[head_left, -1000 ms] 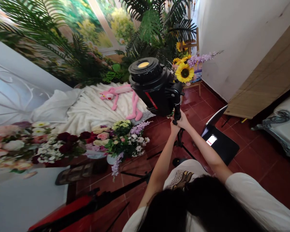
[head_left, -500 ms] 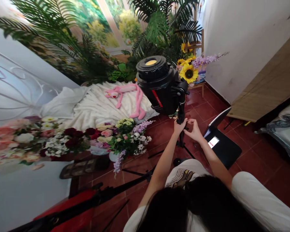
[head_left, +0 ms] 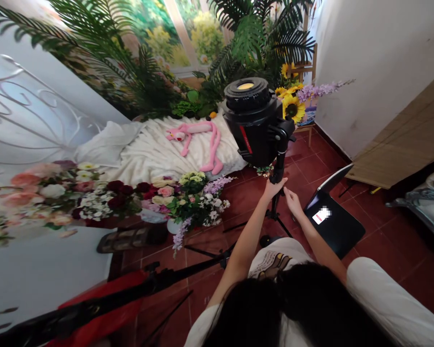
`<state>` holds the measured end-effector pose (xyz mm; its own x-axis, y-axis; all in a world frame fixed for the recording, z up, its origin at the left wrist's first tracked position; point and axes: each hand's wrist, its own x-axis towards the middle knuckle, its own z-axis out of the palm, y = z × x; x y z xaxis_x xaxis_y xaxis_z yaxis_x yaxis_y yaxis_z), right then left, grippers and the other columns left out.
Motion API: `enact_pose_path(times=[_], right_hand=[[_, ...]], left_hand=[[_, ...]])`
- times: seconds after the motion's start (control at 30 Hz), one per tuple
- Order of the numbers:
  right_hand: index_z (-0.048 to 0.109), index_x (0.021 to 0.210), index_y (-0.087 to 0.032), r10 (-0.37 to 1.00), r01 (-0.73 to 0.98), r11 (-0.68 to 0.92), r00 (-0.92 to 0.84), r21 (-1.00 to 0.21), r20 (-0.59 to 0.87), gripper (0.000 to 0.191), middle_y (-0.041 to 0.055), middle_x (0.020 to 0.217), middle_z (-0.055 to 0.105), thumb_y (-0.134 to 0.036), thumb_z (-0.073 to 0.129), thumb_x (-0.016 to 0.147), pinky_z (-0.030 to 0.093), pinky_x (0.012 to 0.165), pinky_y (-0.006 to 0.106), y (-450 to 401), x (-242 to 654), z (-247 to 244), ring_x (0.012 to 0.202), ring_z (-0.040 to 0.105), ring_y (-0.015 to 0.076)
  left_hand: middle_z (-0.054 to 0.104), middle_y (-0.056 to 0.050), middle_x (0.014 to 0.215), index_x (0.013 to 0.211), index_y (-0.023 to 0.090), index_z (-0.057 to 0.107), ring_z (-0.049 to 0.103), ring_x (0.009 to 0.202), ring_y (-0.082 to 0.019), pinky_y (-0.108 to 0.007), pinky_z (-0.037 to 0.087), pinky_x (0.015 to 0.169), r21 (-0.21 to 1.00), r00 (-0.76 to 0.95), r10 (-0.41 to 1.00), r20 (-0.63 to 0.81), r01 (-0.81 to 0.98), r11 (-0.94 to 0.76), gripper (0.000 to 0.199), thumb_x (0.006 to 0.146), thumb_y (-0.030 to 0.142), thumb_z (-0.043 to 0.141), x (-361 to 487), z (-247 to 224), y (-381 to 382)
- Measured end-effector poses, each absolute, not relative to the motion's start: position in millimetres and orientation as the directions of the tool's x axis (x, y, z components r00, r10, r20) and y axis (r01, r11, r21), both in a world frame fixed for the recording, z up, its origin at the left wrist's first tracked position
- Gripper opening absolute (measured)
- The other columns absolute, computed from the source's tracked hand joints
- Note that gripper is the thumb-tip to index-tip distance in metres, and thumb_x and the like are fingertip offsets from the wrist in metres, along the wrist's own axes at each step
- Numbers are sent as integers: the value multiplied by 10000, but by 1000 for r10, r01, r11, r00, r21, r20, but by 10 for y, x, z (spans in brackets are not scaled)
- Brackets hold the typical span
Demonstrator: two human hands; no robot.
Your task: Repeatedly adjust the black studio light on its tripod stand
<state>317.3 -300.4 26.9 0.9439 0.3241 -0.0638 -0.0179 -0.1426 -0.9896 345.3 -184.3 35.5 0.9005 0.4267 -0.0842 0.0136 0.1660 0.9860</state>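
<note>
A black studio light (head_left: 253, 127) with a red stripe sits tilted on top of a black light stand (head_left: 279, 166), its round yellow face turned upward. My left hand (head_left: 274, 188) is wrapped round the stand's pole just below the light. Close by on the right, my right hand (head_left: 292, 201) has its fingers pinched together beside the pole. Whatever is between those fingertips, perhaps a small knob, is too small to make out. The stand's legs spread over the red tiled floor (head_left: 304, 164) under my hands.
Right of my arms, a black chair (head_left: 342, 226) holds a phone (head_left: 318, 217). Artificial flowers (head_left: 188, 197) line the left, before a white blanket (head_left: 148, 144) with a pink plush toy (head_left: 213, 144). Another black stand (head_left: 166, 279) crosses the lower left. Sunflowers (head_left: 293, 108) stand behind the light.
The view has shifted, so the scene sits slightly further right. My right hand's fingers were raised and curved beside the pole; now they are lower and pinched together. My left hand keeps its grip.
</note>
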Motion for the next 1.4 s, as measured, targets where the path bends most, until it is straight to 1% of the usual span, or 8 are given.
enact_pose_path(times=[0.1, 0.23, 0.37, 0.47, 0.53, 0.67, 0.97, 1.4], right_hand=[[268, 555, -244, 392, -347, 95, 875, -933, -285, 563, -72, 454, 225, -706, 429, 834, 213, 416, 249, -2902, 3099, 274, 417, 197, 97], [162, 561, -240, 519, -509, 309, 798, -803, -306, 553, -77, 437, 145, -621, 396, 886, 236, 393, 234, -2851, 3060, 335, 409, 142, 101], [227, 588, -246, 575, -541, 181, 736, -821, -358, 552, -88, 452, 189, -696, 422, 843, 188, 378, 226, -2947, 3082, 343, 404, 139, 91], [322, 642, -246, 404, -362, -38, 847, -931, -346, 545, -84, 486, 290, -755, 449, 789, 207, 399, 232, -3040, 3083, 316, 411, 220, 94], [355, 671, -240, 275, -132, -187, 944, -973, -181, 522, -72, 532, 361, -726, 518, 770, 286, 466, 237, -3083, 3076, 309, 469, 326, 106], [374, 670, -233, 297, 160, -429, 954, -889, 28, 480, -46, 571, 437, -672, 484, 831, 329, 581, 253, -3105, 3085, 328, 567, 424, 134], [370, 630, -222, 293, 259, -607, 952, -752, 91, 510, -21, 569, 496, -659, 425, 886, 270, 564, 242, -3134, 3108, 398, 559, 450, 138], [595, 686, -199, 405, 375, -756, 912, -537, 67, 525, 63, 639, 648, -556, 339, 974, 252, 573, 264, -3175, 3186, 449, 640, 617, 185]], left_hand=[[700, -61, 772, 718, 159, 644, 619, 724, -154, -318, 512, 774, 985, 897, 432, -91, 19, 169, 291, 552, 316, 824, 3451, 334, -1832], [717, -87, 827, 771, 145, 657, 642, 807, -172, -346, 502, 860, 981, 891, 439, -115, 32, 191, 291, 566, 270, 821, 3460, 290, -1833], [722, -91, 865, 796, 141, 665, 650, 839, -175, -350, 497, 880, 978, 898, 425, -110, 21, 209, 303, 570, 268, 823, 3461, 269, -1840], [714, -78, 824, 764, 143, 659, 648, 812, -173, -342, 505, 850, 982, 905, 416, -92, 12, 190, 266, 592, 279, 810, 3461, 265, -1845], [700, -65, 782, 726, 145, 647, 640, 783, -168, -332, 507, 824, 983, 904, 419, -86, 9, 182, 243, 598, 281, 802, 3464, 263, -1849], [683, -52, 756, 706, 148, 635, 623, 750, -156, -317, 505, 792, 982, 909, 408, -79, 0, 189, 233, 593, 273, 796, 3478, 249, -1852], [664, -32, 737, 700, 150, 629, 619, 765, -154, -318, 500, 815, 978, 905, 410, -113, 29, 205, 264, 560, 273, 815, 3468, 242, -1842], [655, -19, 696, 668, 151, 630, 604, 713, -140, -308, 489, 810, 969, 917, 391, -81, -19, 247, 226, 567, 250, 807, 3473, 269, -1850]])
